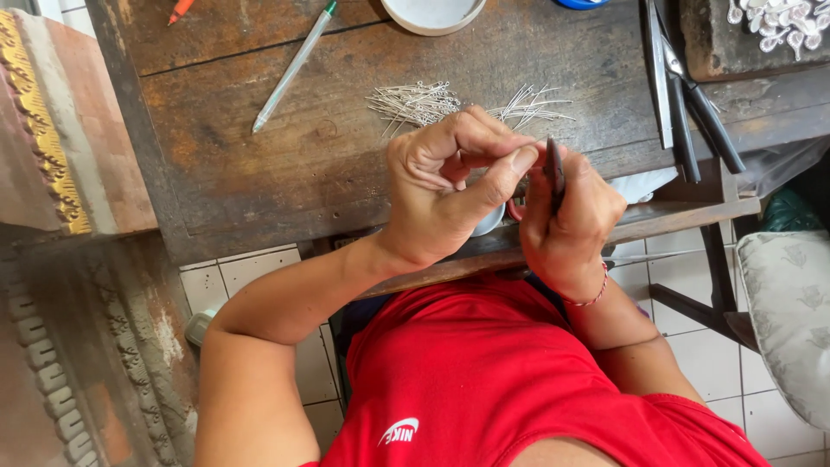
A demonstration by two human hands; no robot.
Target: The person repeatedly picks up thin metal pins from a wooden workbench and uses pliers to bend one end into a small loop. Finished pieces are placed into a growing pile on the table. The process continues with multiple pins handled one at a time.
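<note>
Red shirt [484,380] nearest; left hand [450,186] pinched shut, contents too small to tell, touching right hand [566,225] closed around upright dark pliers [554,169]; loose metal pins [424,102] heaped just beyond on wooden bench [259,147].

Soft, even daylight, sharp at the centre

The worn dark wooden surface [259,156] is brightly and diffusely lit, with only faint, soft shadows under the hands and along its near edge. A mild sheen shows on the far pile of thin silver metal pins [415,102]. The wide lens bends lines at the left and right edges, and corner detail is slightly soft.
</note>
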